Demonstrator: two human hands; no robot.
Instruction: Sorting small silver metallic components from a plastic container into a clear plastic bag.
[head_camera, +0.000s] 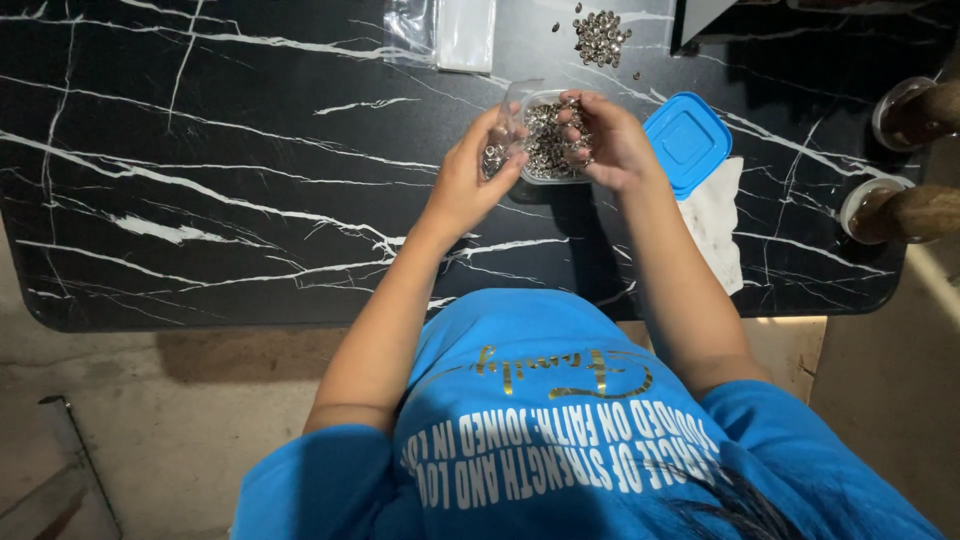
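Both hands meet over the middle of the desk (200, 180), forearms reaching out from the blue-shirted body and angling inward. Left hand (470, 175) is cupped, palm turned toward the right, fingers curled round a few small silvery metal bits and resting against the near wall of a tub (535, 100). Right hand (610, 145) arches over the tub's other side, fingers bent down and pinching several of the same bits just above the heap inside.

That tub is small, clear plastic, and sits tilted between the two hands, holding a pile of shiny metal bits (548, 150); whether it rests on the desk or is lifted I cannot tell. Its blue lid (688, 140) lies just right of the right hand, overlapping a white cloth (722, 225). Farther away, a loose heap (600, 38) of the same bits lies on the desk, near a clear bag (445, 32). Two round clear cups (880, 205) stand at the right edge
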